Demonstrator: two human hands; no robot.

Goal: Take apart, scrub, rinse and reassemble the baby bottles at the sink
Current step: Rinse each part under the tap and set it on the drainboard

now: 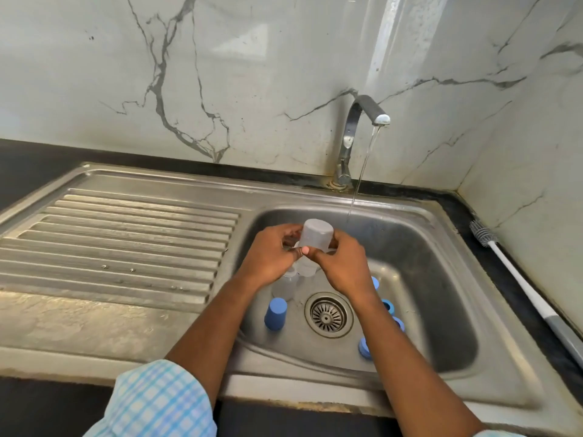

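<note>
1. Directly above the basin of a steel sink point(410, 234), a person holds one translucent baby bottle point(316, 234) base-up. It is just left of the thin water stream point(362, 170) falling from the tap point(350, 134), not under it.
2. The left hand point(271, 257) and right hand point(342, 263) both grip the bottle. Their fingers curl round its sides, and the two thumbs meet at the front near the lower, neck end.
3. Handling, as a judgement: the bottle looks like light, stiff, thin plastic, probably wet and therefore slippery. The straight wall seems the surest place to hold, with the other hand working at the neck. A slip into the basin would likely do little harm.
4. Bottles, counted: one is held, and at least one more clear bottle point(285, 280) lies in the basin beneath the hands. Whether another sits behind it cannot be told.
5. Blue parts, counted: one tall blue cap point(276, 313) stands left of the drain point(328, 315). Four smaller blue pieces point(365, 347) lie along the right forearm, partly hidden.
6. One bottle brush point(483, 232) lies on the dark counter to the right of the sink, with no hand on it.
</note>
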